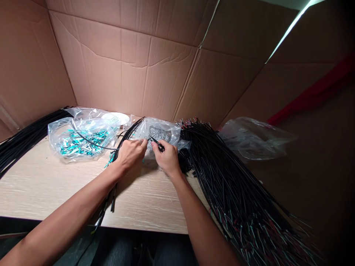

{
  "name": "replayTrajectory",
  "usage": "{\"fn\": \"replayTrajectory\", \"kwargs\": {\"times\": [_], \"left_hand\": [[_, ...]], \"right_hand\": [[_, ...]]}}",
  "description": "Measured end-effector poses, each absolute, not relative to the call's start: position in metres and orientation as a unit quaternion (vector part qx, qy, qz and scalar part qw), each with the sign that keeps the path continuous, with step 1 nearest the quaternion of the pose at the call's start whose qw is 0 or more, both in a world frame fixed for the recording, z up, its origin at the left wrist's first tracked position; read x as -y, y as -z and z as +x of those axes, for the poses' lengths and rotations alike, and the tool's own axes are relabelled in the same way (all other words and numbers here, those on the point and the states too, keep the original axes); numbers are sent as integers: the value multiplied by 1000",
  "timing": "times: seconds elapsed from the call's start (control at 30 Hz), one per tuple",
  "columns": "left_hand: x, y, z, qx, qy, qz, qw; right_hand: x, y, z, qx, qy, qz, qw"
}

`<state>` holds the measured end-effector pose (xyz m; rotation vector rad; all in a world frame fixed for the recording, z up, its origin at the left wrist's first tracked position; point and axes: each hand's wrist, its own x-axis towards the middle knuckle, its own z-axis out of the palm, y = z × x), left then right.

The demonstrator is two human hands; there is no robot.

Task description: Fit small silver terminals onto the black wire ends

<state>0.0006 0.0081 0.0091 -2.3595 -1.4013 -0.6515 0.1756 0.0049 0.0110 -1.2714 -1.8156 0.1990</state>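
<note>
My left hand (132, 152) is closed in a pinch on a thin black cable (91, 142), whose tail curves out to the left over a plastic bag. Its tip shows just past my fingertips. My right hand (168, 158) is wrapped round a small black pointed tool (158, 144); its tip points up and left, close to the cable end. Whether the tool touches the cable is too small to tell. Behind both hands lies a clear bag of small silvery pieces (159, 133). A few black cables (113, 192) run beneath my left wrist.
On the left, a clear bag holds teal and silvery pieces (84, 143), beside a bundle of black cables (27, 138). A thick bundle of black cables (230, 177) spreads off the table's right side. Another clear bag (255, 138) lies behind it. Cardboard walls (124, 70) enclose the wooden table (149, 207).
</note>
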Motion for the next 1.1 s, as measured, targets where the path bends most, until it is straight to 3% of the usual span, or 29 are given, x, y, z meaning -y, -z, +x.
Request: {"fn": "replayTrajectory", "kwargs": {"times": [0.43,0.67,0.9,1.1], "left_hand": [[-4,-4,11,407,87,-883,216],[-3,-4,13,406,92,-889,192],[-7,-13,7,505,123,-840,155],[-12,-17,0,537,203,-815,79]], "right_hand": [[-3,-25,188,737,-124,-550,374],[-4,-27,195,740,-128,-563,345],[-5,-27,193,678,-69,-562,468],[-5,-18,185,728,-37,-515,451]]}}
